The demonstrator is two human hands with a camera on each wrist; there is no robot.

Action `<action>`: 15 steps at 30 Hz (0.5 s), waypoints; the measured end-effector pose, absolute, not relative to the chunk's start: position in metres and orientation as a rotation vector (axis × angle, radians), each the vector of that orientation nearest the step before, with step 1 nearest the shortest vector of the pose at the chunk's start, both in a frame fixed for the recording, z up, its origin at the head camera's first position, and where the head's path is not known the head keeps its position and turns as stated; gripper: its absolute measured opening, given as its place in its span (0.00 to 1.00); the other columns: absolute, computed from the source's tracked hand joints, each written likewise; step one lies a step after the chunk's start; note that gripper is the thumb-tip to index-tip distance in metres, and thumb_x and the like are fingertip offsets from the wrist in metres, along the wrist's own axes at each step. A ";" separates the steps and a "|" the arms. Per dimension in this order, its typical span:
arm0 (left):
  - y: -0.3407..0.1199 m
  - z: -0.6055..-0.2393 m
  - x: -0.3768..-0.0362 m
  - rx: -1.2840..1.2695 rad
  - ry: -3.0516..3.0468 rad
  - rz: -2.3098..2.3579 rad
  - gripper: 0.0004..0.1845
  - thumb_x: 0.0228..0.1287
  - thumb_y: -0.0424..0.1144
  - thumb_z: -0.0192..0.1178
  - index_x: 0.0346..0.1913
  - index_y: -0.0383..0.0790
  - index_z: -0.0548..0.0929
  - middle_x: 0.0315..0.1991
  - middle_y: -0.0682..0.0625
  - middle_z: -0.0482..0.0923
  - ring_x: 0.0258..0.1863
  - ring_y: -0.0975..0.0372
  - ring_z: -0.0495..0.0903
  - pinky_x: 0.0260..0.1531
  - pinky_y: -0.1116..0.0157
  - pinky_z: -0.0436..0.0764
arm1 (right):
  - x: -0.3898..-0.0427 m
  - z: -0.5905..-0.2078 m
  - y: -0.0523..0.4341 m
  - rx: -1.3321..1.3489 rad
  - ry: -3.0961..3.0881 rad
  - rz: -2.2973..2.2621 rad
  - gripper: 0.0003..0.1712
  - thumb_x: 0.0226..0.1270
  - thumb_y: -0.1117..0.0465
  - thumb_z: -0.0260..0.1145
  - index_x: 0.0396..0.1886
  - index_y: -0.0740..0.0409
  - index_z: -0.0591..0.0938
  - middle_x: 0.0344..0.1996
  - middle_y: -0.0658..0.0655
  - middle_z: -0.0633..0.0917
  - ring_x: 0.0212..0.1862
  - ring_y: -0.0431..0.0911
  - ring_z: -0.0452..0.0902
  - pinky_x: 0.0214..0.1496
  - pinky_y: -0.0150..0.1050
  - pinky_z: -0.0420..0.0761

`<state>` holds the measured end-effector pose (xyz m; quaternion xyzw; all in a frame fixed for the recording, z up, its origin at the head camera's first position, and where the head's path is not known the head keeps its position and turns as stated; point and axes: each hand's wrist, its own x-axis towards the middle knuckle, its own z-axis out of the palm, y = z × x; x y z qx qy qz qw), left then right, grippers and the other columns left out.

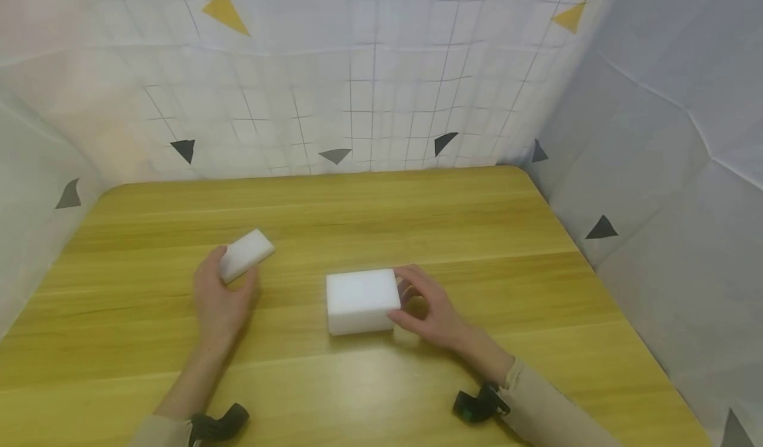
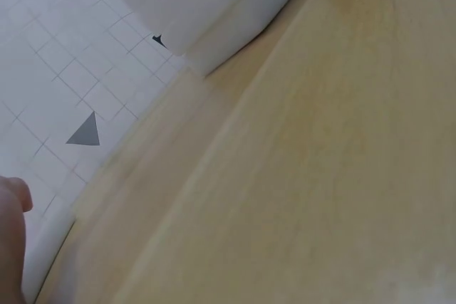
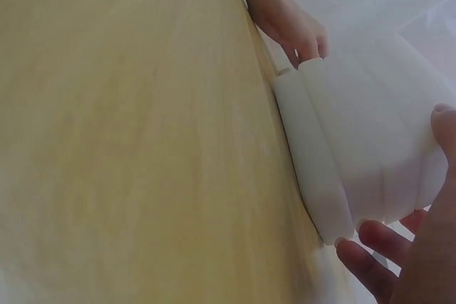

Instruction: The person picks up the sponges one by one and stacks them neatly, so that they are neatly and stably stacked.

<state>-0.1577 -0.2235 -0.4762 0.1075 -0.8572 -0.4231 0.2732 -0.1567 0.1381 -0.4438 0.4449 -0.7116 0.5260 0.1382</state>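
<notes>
Hands on 2 white blocks, mid-table

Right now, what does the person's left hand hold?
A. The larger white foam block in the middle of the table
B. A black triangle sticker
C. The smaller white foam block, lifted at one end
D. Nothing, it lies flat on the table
C: in the head view the left hand grips the smaller white foam block, while the right hand holds the larger white foam block on the wooden table.

No readable text, label or number anywhere.
</notes>
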 end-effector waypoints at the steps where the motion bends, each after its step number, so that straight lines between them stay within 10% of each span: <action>1: -0.224 -0.476 -0.158 0.297 -2.302 -1.137 0.31 0.60 0.38 0.68 0.65 0.31 0.73 0.65 0.34 0.72 0.66 0.41 0.66 0.66 0.41 0.66 | -0.157 -0.444 0.138 1.285 -2.060 1.520 0.31 0.60 0.68 0.72 0.58 0.78 0.71 0.45 0.66 0.79 0.36 0.51 0.77 0.29 0.53 0.86; 15: -0.228 -0.477 -0.157 0.356 -2.384 -1.093 0.29 0.60 0.35 0.62 0.64 0.27 0.70 0.62 0.31 0.71 0.63 0.40 0.67 0.65 0.40 0.64 | -0.157 -0.443 0.138 1.297 -2.046 1.489 0.31 0.69 0.57 0.68 0.58 0.79 0.71 0.43 0.65 0.79 0.33 0.49 0.78 0.27 0.52 0.85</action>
